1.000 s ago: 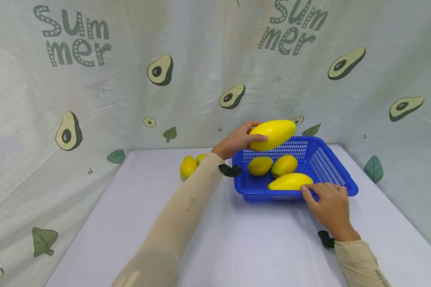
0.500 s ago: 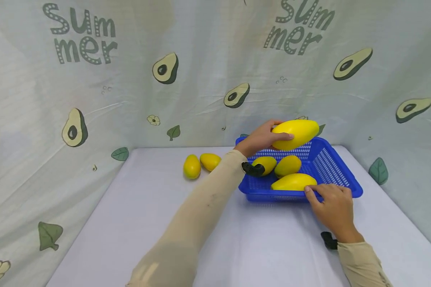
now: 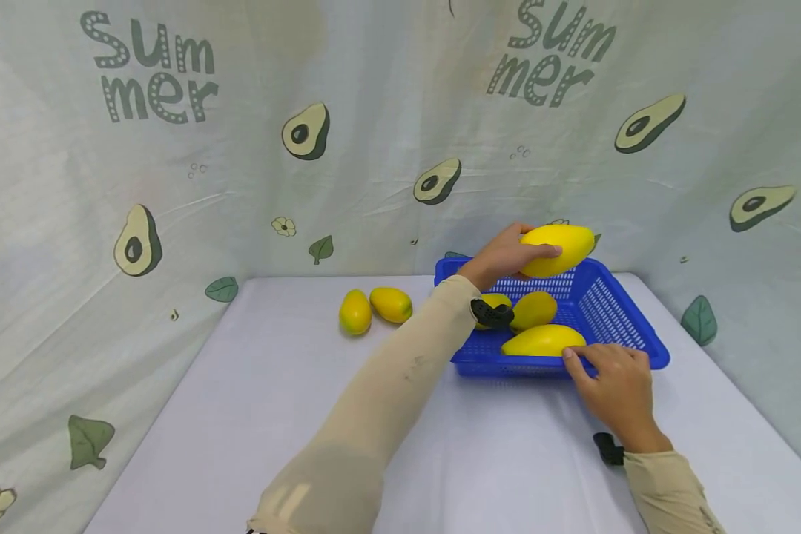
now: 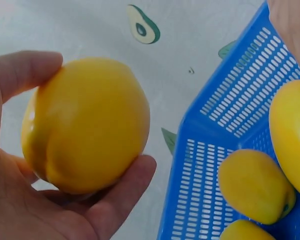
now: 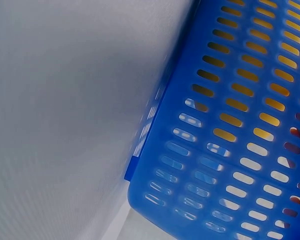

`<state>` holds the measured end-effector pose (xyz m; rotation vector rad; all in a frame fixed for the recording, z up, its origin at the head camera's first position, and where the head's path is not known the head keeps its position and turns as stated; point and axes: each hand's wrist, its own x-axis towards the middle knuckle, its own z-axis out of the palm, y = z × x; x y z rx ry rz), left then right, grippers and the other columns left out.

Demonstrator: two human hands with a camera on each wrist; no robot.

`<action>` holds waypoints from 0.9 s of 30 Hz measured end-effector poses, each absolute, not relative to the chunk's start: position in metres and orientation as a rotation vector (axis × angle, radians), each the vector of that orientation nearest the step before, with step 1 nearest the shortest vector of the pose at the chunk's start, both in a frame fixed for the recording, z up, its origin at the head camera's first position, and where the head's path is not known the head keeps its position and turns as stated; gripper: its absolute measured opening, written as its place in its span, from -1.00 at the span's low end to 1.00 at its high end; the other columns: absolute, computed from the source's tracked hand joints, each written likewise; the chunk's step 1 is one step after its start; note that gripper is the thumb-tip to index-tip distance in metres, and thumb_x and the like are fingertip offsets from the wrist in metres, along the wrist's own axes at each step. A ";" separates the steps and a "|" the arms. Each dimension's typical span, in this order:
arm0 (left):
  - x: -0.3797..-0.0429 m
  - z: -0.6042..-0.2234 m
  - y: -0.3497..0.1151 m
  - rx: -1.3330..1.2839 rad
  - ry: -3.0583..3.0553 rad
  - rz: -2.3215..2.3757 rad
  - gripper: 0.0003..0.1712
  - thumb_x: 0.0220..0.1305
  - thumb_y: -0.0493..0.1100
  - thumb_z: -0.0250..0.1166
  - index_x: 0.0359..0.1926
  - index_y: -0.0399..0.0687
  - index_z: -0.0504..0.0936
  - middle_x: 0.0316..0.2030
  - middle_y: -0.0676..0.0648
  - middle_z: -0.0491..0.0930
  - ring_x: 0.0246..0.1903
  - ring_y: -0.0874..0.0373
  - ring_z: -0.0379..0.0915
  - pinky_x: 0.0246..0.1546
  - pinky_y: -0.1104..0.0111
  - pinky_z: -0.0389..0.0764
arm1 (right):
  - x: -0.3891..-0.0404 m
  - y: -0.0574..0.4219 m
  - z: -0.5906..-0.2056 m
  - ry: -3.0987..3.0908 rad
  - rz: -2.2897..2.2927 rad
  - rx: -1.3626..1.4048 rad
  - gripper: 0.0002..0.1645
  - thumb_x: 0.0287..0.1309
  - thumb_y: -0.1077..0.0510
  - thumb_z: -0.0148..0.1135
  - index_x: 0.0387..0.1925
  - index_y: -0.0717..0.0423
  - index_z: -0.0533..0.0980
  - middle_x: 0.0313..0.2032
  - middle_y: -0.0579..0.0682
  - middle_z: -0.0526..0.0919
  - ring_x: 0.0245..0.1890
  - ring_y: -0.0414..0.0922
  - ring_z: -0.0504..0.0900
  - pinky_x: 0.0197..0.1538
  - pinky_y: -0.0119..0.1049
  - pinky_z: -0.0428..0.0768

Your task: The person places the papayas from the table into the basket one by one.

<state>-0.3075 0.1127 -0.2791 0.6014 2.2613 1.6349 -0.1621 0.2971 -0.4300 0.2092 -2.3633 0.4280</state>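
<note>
My left hand holds a large, smooth yellow papaya over the back of a blue plastic basket. In the left wrist view, thumb and fingers wrap the held papaya, seen end-on. My right hand grips the basket's front rim near its right corner. Behind that rim lies a second papaya. Farther back in the basket are two rounder mangoes, one mango in plain sight and the other partly behind the black wrist strap. Through slots of the basket wall, yellow fruit shows in the right wrist view.
Two more mangoes sit on the white table to the left of the basket, one mango upright in view and one lying sideways. A printed cloth backdrop rises behind and at both sides of the table.
My left hand has carried the papaya rightward from the basket's left back side to farther over it. The two table mangoes show fully now. My right hand stays on the rim.
</note>
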 end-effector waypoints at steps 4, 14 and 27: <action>-0.304 -0.279 0.117 0.524 2.267 1.640 -0.39 0.26 0.09 0.39 0.21 0.00 0.39 -0.16 0.03 0.49 -0.23 0.15 0.51 -0.18 0.26 0.66 | -0.162 0.297 -0.429 -2.371 0.429 0.218 -0.64 0.23 0.02 0.29 -0.27 0.30 0.69 -0.34 0.24 0.72 -0.22 0.25 0.60 -0.04 0.20 0.31; -0.307 -0.288 0.132 0.475 2.364 1.545 -0.41 0.24 0.11 0.42 0.16 0.04 0.39 -0.20 0.05 0.48 -0.25 0.17 0.48 -0.29 0.34 0.64 | -0.162 0.298 -0.432 -2.369 0.422 0.217 -0.66 0.22 0.03 0.30 -0.26 0.28 0.69 -0.33 0.23 0.72 -0.22 0.25 0.60 -0.08 0.18 0.31; -0.305 -0.291 0.141 0.432 2.357 1.501 -0.40 0.24 0.10 0.41 0.16 -0.02 0.38 -0.22 0.03 0.47 -0.27 0.17 0.48 -0.26 0.30 0.64 | -0.163 0.297 -0.430 -2.357 0.417 0.220 -0.65 0.19 0.03 0.32 -0.26 0.29 0.69 -0.34 0.24 0.72 -0.22 0.26 0.60 -0.05 0.19 0.33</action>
